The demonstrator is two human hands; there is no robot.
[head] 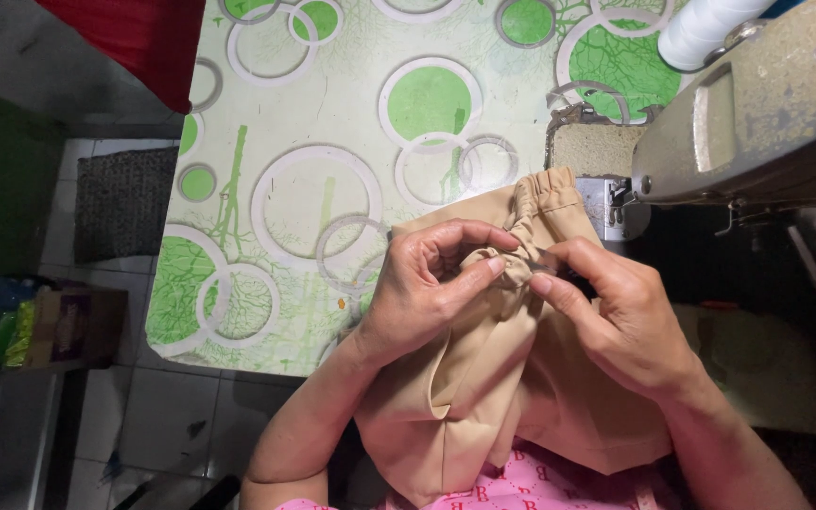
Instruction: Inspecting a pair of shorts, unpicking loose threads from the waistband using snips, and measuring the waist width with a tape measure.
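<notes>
A tan garment (483,378) with a gathered elastic band (545,189) lies across my lap and onto the table, its band end resting at the needle plate (606,203) of a grey sewing machine (757,113). My left hand (427,283) pinches a bunched fold of the fabric between thumb and fingers. My right hand (616,312) grips the same fold from the other side, fingertips almost meeting the left ones.
The table (313,142) wears a white cloth with green circles. A white thread cone (705,28) stands on the machine. Red fabric (134,38) hangs at the far left corner. A grey mat (124,203) and coloured packets (11,321) are on the tiled floor.
</notes>
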